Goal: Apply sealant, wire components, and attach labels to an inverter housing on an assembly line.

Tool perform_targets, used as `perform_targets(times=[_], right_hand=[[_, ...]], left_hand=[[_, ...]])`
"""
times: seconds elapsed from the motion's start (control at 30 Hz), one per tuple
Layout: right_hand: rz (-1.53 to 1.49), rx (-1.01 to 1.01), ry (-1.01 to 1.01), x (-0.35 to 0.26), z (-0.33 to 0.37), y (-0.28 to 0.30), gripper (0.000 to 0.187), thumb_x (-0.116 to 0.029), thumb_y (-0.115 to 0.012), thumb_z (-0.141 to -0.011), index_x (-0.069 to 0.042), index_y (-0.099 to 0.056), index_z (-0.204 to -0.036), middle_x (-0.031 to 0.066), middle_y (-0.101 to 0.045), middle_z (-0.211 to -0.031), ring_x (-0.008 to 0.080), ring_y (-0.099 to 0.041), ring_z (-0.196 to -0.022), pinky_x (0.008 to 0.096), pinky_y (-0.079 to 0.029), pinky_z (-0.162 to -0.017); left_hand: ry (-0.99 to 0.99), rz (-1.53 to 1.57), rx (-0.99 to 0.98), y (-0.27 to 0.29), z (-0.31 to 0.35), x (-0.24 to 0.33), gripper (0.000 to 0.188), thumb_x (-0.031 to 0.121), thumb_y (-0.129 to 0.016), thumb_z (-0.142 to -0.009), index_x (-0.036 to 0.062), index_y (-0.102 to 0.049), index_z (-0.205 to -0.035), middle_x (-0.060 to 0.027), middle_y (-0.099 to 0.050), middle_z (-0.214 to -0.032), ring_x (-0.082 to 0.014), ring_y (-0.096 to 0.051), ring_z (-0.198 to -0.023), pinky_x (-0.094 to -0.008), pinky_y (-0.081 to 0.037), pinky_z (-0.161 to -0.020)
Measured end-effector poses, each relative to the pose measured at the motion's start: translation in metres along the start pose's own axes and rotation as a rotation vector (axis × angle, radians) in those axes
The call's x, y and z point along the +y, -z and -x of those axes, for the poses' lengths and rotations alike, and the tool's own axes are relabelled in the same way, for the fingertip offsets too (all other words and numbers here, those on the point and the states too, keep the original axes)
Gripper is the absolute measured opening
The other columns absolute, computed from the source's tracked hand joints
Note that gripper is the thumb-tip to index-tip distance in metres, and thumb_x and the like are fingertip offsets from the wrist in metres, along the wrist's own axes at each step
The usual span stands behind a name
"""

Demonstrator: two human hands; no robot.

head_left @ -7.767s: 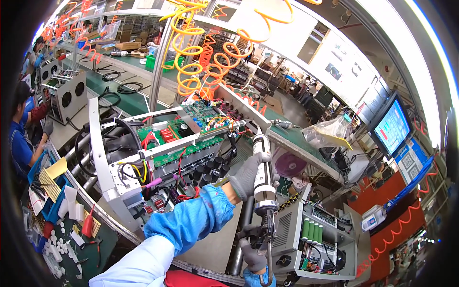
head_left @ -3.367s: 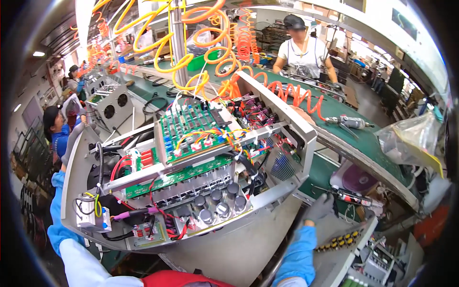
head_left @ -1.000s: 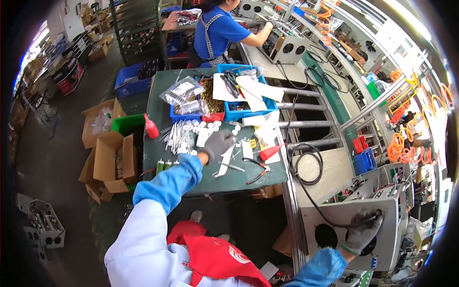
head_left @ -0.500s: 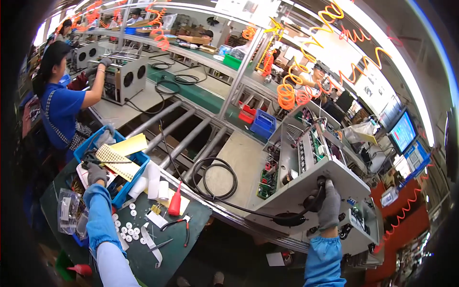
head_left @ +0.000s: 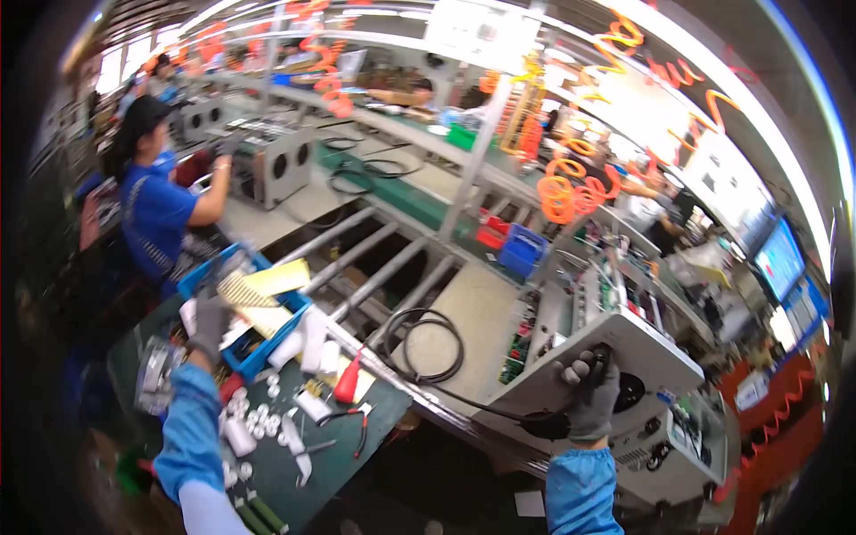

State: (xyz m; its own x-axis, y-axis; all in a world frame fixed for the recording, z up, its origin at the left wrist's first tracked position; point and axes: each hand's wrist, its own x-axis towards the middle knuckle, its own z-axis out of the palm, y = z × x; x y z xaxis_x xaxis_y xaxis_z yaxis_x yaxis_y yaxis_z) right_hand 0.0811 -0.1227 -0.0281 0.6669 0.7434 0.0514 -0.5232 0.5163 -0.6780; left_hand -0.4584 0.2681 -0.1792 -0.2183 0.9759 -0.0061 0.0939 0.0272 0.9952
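Observation:
My right hand [head_left: 596,399], in a grey glove, is closed on the black cable [head_left: 499,414] against the light grey end panel of an open metal machine case [head_left: 660,349]. Its fingers curl beside a dark fitting on that panel. Circuit boards fill the open inside of the case. From the panel, the cable runs left into a loose coil [head_left: 459,357]. My left hand [head_left: 210,323], also gloved, is over the near left side of a blue bin [head_left: 299,321] holding yellow perforated sheets [head_left: 278,278] and small parts. Blur hides what its fingers do.
On the green bench lie a red squeeze bottle [head_left: 348,383], red-handled pliers [head_left: 362,432] and several white round parts [head_left: 259,419]. Metal rollers [head_left: 357,290] run behind the bench. A co-worker in blue [head_left: 156,205] works at another case, far left. Orange coiled hoses [head_left: 557,196] hang above.
The view has swung, so the scene sits further right. My right hand has shifted lower on the panel and its fingers now point left. My left hand stays by the bin, raised slightly.

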Motion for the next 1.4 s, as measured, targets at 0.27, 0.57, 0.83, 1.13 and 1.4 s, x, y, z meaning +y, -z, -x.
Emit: perform_targets(times=[0.27,0.57,0.83,1.13,1.4], right_hand=[[0.779,0.008,0.138,-0.037,0.006,-0.013,0.034,-0.032,-0.06,-0.094,0.002,-0.06,-0.096,0.0082,-0.059,-0.074,0.0191,-0.06,-0.058,0.0345,-0.053,-0.057],[1.034,-0.461,0.099,-0.111,0.03,0.036,0.037,-0.03,-0.053,-0.095,0.005,-0.063,-0.105,0.0096,-0.067,-0.089,0.0162,-0.061,-0.079,0.0312,-0.049,-0.075],[1.276,-0.381,1.298,-0.235,0.017,0.053,0.033,-0.014,-0.064,-0.085,-0.003,-0.06,-0.115,0.0159,-0.063,-0.106,0.0334,-0.061,-0.098,0.0412,-0.049,-0.083],[1.728,-0.385,1.242,-0.233,0.008,0.059,0.037,-0.032,-0.061,-0.087,-0.007,-0.059,-0.114,0.0115,-0.062,-0.1,0.0307,-0.058,-0.093,0.043,-0.044,-0.08],[1.73,-0.37,1.32,-0.232,0.006,0.058,0.033,-0.031,-0.058,-0.09,-0.006,-0.059,-0.11,0.0104,-0.061,-0.098,0.0293,-0.058,-0.09,0.0425,-0.045,-0.077]], left_hand=[[-0.07,0.267,-0.633,-0.159,0.291,0.221,0.024,0.028,-0.059,-0.085,0.0079,-0.054,-0.097,0.002,-0.049,-0.071,-0.007,-0.046,-0.051,-0.0236,-0.037,-0.042],[-0.544,0.082,-0.479,-0.336,0.465,0.247,0.027,0.022,-0.054,-0.089,-0.0029,-0.048,-0.099,-0.0165,-0.054,-0.067,-0.0275,-0.056,-0.056,-0.0416,-0.047,-0.057],[-0.54,-0.074,-0.108,-0.406,0.539,0.212,0.031,0.02,-0.054,-0.088,-0.0044,-0.044,-0.105,-0.0279,-0.059,-0.078,-0.0494,-0.058,-0.075,-0.0537,-0.046,-0.068],[-0.527,-0.254,0.061,-0.439,0.557,0.159,0.025,0.012,-0.054,-0.086,-0.0038,-0.043,-0.101,-0.0293,-0.057,-0.085,-0.0502,-0.056,-0.079,-0.0546,-0.046,-0.073],[-0.489,-0.382,0.063,-0.439,0.557,0.154,0.046,0.024,-0.064,-0.084,-0.0034,-0.041,-0.113,-0.0299,-0.057,-0.098,-0.0455,-0.059,-0.086,-0.0516,-0.049,-0.071]])
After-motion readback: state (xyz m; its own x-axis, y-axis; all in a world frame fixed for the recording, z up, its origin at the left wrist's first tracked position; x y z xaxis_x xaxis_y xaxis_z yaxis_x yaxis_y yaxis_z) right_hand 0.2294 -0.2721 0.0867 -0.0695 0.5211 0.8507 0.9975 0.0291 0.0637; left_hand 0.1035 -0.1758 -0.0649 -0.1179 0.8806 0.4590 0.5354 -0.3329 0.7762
